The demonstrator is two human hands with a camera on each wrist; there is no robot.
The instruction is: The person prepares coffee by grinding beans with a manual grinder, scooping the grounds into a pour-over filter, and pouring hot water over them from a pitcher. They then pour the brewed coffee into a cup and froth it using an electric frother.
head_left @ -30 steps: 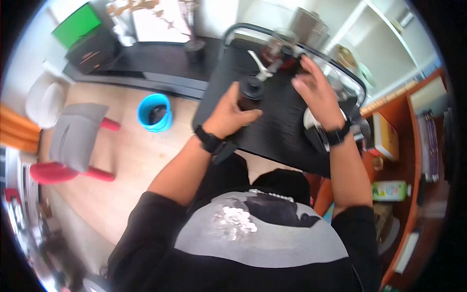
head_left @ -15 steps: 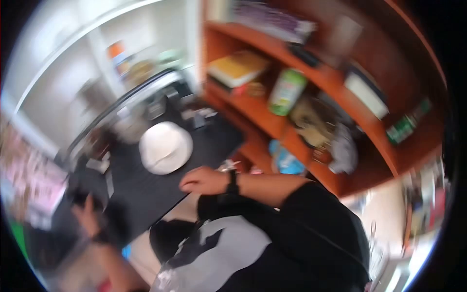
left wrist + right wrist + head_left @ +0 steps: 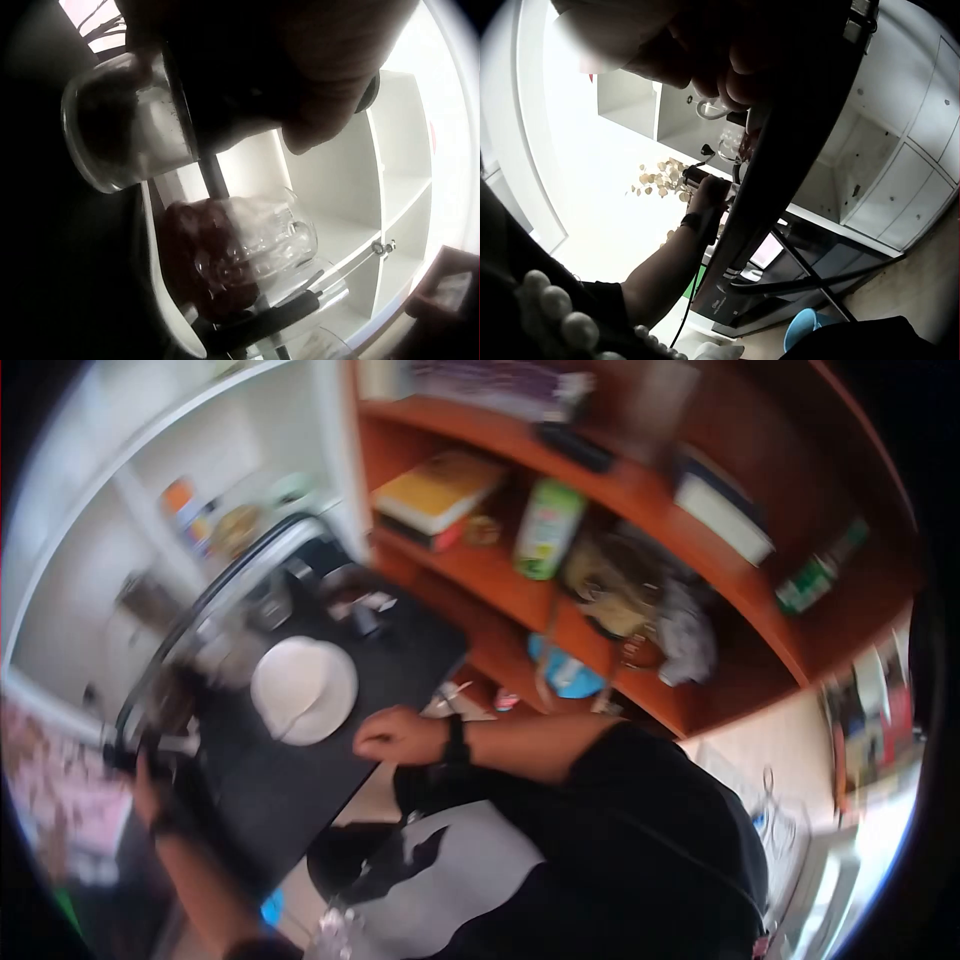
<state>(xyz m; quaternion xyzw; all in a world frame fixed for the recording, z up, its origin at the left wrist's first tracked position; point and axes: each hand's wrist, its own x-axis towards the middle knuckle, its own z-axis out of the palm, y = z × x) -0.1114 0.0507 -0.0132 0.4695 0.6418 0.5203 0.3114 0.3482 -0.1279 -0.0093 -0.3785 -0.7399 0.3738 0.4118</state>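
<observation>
At the table's left side my left hand grips a dark hand coffee grinder. Its crank and knob show in the right wrist view. In the left wrist view the grinder's clear glass jar juts out below my fingers, over a glass pot that looks dark red inside. A slim white strip curves alongside that pot. My right hand hovers by the front edge of the black table, fingers loosely curled and holding nothing. Nearest to it is a round white bowl.
A dark rail runs along the table's back edge. Small glass and metal items crowd the far side. An orange-brown shelf unit stands to the right, with a green-and-white carton. A blue bucket is on the floor.
My head view has swung right, from the grinder toward the bowl and shelves. My right hand has come down from above the table to its front edge. The left keeps the grinder.
</observation>
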